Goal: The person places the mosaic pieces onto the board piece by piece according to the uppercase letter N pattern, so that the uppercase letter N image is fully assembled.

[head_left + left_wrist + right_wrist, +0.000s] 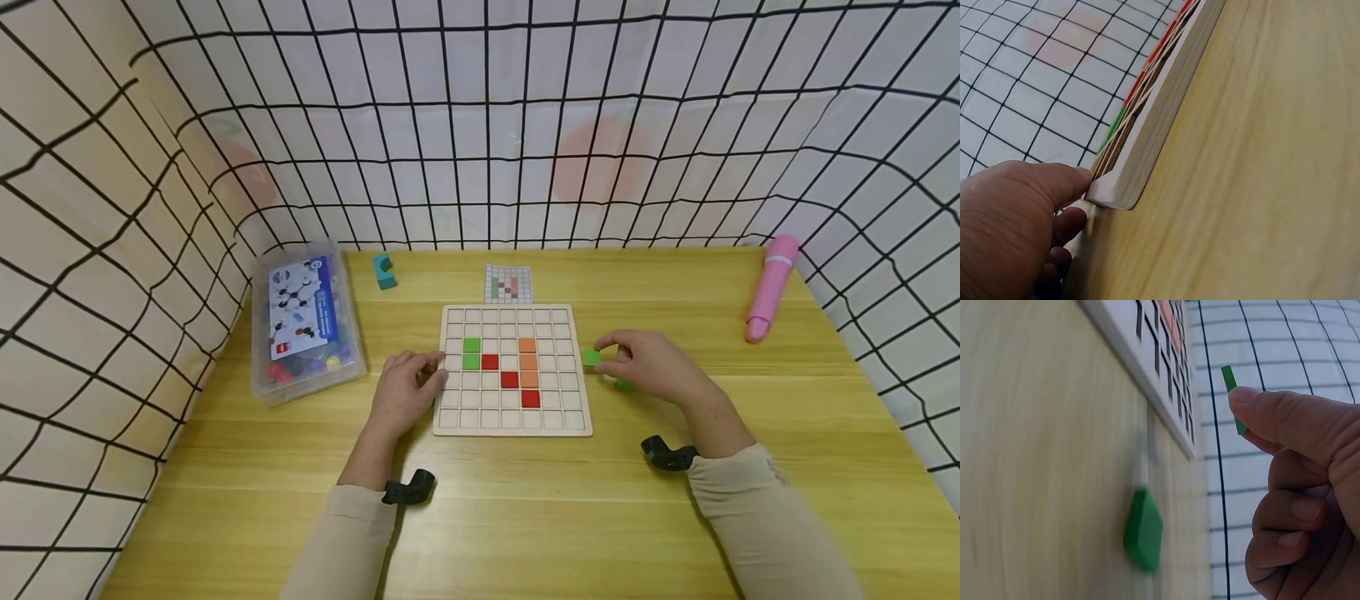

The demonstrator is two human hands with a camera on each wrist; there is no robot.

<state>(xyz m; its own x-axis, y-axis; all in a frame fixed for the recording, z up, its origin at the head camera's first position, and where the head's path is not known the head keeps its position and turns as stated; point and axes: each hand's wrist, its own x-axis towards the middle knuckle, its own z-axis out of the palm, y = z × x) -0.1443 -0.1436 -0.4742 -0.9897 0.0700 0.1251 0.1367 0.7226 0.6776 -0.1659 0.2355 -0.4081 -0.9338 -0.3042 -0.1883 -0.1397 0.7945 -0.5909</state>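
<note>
A pale wooden grid board (558,417) lies mid-table, with green tiles (471,353), red tiles (510,380) and orange tiles (527,361) in its cells. At its left edge, my left hand (401,392) touches the frame with thumb and index finger spread apart; the left wrist view shows the thumb at the board's corner. Just off the right edge, my right hand (648,362) pinches a green square tile (1229,378) between thumb and index finger, the other fingers curled. Another green tile (1144,531) lies on the table below that hand.
A small pattern card (507,284) sits against the board's far edge. To the left is a clear plastic box (307,325) of colored pieces, with a teal piece (384,272) beyond it. A pink cylinder (772,287) lies at far right. Black wire mesh (487,150) encloses the table.
</note>
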